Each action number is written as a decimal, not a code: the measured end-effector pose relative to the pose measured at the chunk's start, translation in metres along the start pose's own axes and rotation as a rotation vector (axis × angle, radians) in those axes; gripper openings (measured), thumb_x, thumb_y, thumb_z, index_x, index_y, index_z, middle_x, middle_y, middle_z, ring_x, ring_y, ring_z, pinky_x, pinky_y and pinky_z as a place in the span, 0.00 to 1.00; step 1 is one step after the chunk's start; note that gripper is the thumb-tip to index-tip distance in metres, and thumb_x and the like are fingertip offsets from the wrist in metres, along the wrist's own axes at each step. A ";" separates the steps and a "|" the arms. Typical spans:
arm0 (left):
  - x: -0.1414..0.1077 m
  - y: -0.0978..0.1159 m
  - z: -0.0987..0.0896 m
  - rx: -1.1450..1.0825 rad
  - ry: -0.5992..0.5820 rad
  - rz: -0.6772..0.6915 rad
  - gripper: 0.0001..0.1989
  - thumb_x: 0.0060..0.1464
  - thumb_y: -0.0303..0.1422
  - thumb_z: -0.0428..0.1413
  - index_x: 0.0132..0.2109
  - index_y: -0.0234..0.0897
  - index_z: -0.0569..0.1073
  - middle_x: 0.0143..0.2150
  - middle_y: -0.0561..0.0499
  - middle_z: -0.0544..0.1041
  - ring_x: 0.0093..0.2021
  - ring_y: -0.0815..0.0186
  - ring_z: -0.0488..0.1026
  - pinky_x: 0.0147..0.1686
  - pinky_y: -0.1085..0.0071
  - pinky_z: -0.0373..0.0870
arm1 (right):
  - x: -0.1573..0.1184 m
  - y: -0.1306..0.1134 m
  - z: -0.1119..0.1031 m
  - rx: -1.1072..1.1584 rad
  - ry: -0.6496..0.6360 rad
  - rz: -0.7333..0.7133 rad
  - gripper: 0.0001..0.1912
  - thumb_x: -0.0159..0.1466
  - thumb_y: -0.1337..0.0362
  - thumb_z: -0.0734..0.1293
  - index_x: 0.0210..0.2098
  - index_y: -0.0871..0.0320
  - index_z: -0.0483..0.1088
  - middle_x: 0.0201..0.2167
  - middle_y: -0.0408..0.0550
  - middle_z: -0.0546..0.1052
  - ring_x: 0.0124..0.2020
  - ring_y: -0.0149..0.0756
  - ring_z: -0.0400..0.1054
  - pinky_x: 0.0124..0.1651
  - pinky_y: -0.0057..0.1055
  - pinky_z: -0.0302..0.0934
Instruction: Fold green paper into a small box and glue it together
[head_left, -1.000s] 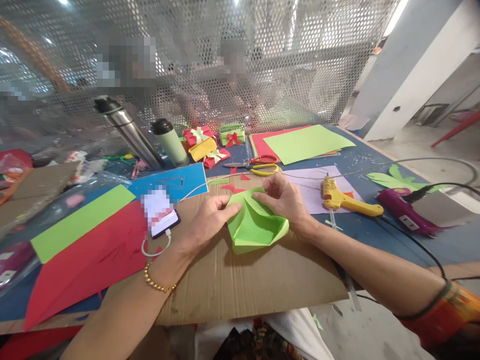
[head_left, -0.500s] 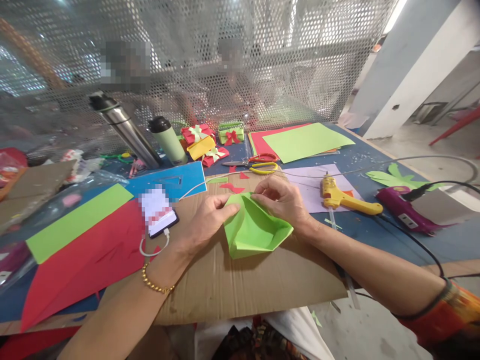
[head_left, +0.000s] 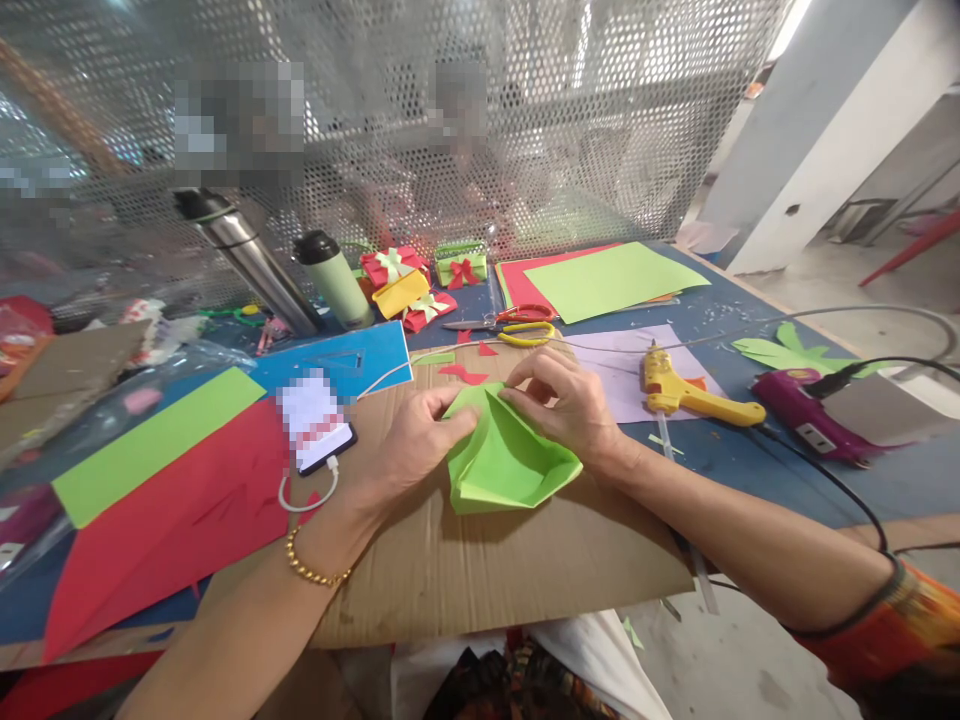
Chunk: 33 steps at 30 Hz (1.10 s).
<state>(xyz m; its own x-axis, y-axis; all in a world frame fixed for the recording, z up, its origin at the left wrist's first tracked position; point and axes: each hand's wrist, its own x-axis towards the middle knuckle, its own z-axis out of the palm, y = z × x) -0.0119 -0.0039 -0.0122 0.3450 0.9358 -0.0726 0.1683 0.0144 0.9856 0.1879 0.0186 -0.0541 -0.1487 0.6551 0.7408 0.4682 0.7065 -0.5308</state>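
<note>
A folded green paper (head_left: 517, 465) with an open pocket is held above a sheet of brown cardboard (head_left: 420, 590). My left hand (head_left: 424, 435) pinches its upper left edge between thumb and fingers. On the other side, my right hand (head_left: 562, 405) grips the top edge near the middle, thumb and index finger pressed together. Small red paper scraps (head_left: 463, 374) lie on the cardboard just beyond the hands. Yellow-handled scissors (head_left: 527, 333) and a red-handled pair lie farther back.
A yellow glue gun (head_left: 701, 402) rests on lilac paper at right, beside a purple power strip (head_left: 806, 415). Left are a phone (head_left: 315, 425) on a cable and red paper (head_left: 172, 520). Behind stand a steel flask (head_left: 251, 262), a green bottle (head_left: 336, 282) and small paper boxes.
Both hands keep their hold on the green paper. Its lower part has shifted very slightly up and left, and the folds look a little different.
</note>
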 end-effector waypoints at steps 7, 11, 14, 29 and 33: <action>0.005 -0.006 0.001 0.055 0.035 0.028 0.15 0.53 0.38 0.63 0.46 0.35 0.78 0.43 0.48 0.80 0.38 0.65 0.74 0.35 0.71 0.70 | 0.001 -0.005 0.000 0.000 0.023 -0.017 0.10 0.62 0.74 0.72 0.32 0.55 0.67 0.27 0.39 0.71 0.26 0.27 0.61 0.29 0.27 0.57; 0.008 -0.010 0.003 -0.032 0.030 0.011 0.20 0.53 0.39 0.63 0.50 0.34 0.77 0.47 0.45 0.81 0.43 0.61 0.77 0.38 0.68 0.73 | 0.001 -0.006 0.000 0.002 0.003 -0.050 0.10 0.63 0.73 0.71 0.33 0.55 0.68 0.27 0.39 0.71 0.27 0.28 0.61 0.29 0.28 0.57; 0.008 -0.009 0.003 -0.025 0.019 0.022 0.17 0.55 0.38 0.62 0.49 0.34 0.78 0.46 0.45 0.82 0.43 0.61 0.77 0.39 0.68 0.72 | 0.001 -0.005 0.000 -0.005 0.000 -0.072 0.10 0.63 0.73 0.71 0.32 0.55 0.67 0.27 0.39 0.71 0.27 0.29 0.61 0.29 0.28 0.57; 0.012 -0.010 0.000 0.004 -0.003 0.029 0.19 0.54 0.48 0.65 0.36 0.34 0.80 0.33 0.49 0.79 0.33 0.66 0.73 0.32 0.71 0.68 | -0.001 -0.007 -0.002 -0.007 -0.062 -0.060 0.08 0.64 0.70 0.70 0.32 0.55 0.67 0.28 0.40 0.71 0.27 0.29 0.62 0.29 0.29 0.59; 0.010 -0.008 -0.002 0.090 0.046 0.060 0.18 0.56 0.47 0.62 0.33 0.34 0.78 0.30 0.50 0.78 0.30 0.68 0.71 0.30 0.72 0.66 | -0.001 -0.007 -0.001 0.076 -0.078 0.078 0.05 0.65 0.67 0.69 0.34 0.55 0.68 0.28 0.41 0.73 0.26 0.28 0.63 0.28 0.28 0.58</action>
<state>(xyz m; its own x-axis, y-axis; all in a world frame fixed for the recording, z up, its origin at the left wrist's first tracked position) -0.0111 0.0060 -0.0204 0.3149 0.9491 -0.0045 0.2317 -0.0723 0.9701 0.1856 0.0123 -0.0509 -0.1828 0.7255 0.6635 0.4145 0.6689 -0.6171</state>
